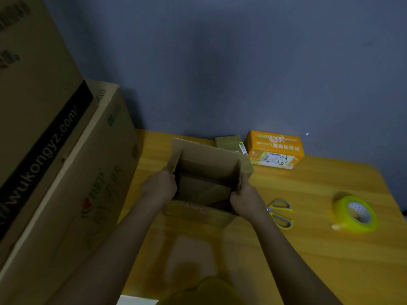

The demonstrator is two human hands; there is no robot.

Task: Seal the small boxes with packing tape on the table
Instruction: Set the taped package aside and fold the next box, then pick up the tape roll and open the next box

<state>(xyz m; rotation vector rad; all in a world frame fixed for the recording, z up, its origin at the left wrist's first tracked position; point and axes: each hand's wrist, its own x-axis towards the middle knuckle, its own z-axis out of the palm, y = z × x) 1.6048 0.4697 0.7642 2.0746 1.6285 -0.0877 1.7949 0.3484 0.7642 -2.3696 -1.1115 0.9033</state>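
leftward, two big cartons point(55, 150) lean at the edge of the wooden table point(319, 249). centrally sits the open small box point(204, 183), its side flaps gripped by the left hand point(159, 186) and right hand point(244, 194). behind stands an orange box point(275, 150); to the right lie the tape roll point(354, 213) and scissors point(280, 213).

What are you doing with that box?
A person is holding an open cardboard box on the wooden table. The left hand grips its left flap and the right hand grips its right flap, both flaps standing up, so nothing is sealed yet. The roll of yellow-green packing tape and the scissors lie untouched to the right. An orange box sits by the wall.
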